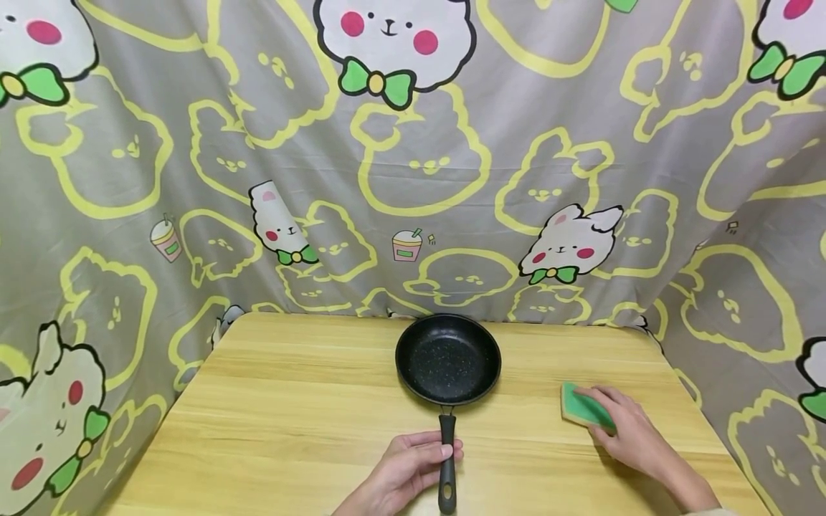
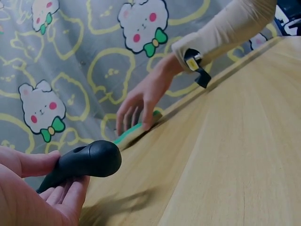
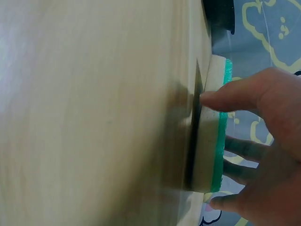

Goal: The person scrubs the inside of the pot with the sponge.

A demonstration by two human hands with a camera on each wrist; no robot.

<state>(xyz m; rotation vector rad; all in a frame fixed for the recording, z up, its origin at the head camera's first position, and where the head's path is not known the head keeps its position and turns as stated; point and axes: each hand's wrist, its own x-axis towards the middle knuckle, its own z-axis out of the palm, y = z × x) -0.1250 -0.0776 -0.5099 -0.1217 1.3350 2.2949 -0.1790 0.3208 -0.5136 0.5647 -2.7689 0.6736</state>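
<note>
A black frying pan (image 1: 448, 362) with a speckled inside stands toward the back middle of the table, its handle (image 1: 447, 473) pointing to me. My left hand (image 1: 411, 466) grips that handle, thumb on top and fingers beneath; the left wrist view shows the rounded handle end (image 2: 101, 159) sticking out of the grasp. To the right of the pan, my right hand (image 1: 629, 430) holds a sponge (image 1: 583, 405) with a green top and pale body. In the right wrist view the thumb presses the pale side of the sponge (image 3: 209, 146), whose edge has a dark shadow along the table.
The wooden table (image 1: 277, 416) reaches back to a grey curtain (image 1: 445, 222) printed with yellow outlines and white cartoon animals. The curtain also hangs along the left and right sides. Bare wood lies between the pan and the sponge.
</note>
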